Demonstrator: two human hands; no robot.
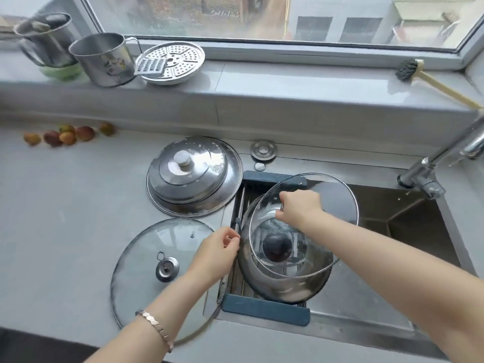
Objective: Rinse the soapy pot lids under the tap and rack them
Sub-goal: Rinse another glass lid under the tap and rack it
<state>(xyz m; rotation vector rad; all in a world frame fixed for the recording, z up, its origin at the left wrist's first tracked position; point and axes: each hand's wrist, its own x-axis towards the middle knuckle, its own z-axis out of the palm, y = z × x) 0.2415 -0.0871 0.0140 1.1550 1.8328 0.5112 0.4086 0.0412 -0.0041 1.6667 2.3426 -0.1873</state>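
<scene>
My right hand [298, 206] grips a clear glass lid [337, 197] near its middle and holds it tilted over the blue-ended drying rack [264, 309] that spans the sink's left side. Under it on the rack lies another lid [285, 286] with a dark knob [277, 247], and my left hand [217, 254] pinches that lid's left rim. On the counter to the left lies a large glass lid [146, 252] with a metal knob. Behind it two steel lids [193, 176] are stacked, with foam on them. The tap [442, 163] stands at the right; no water shows.
The sink basin [408, 221] is open right of the rack. A drain plug [262, 150] lies behind the sink. Several fruits [68, 134] sit at the back left. On the window sill stand steel mugs [104, 58], a steamer plate [172, 61] and a brush [408, 70].
</scene>
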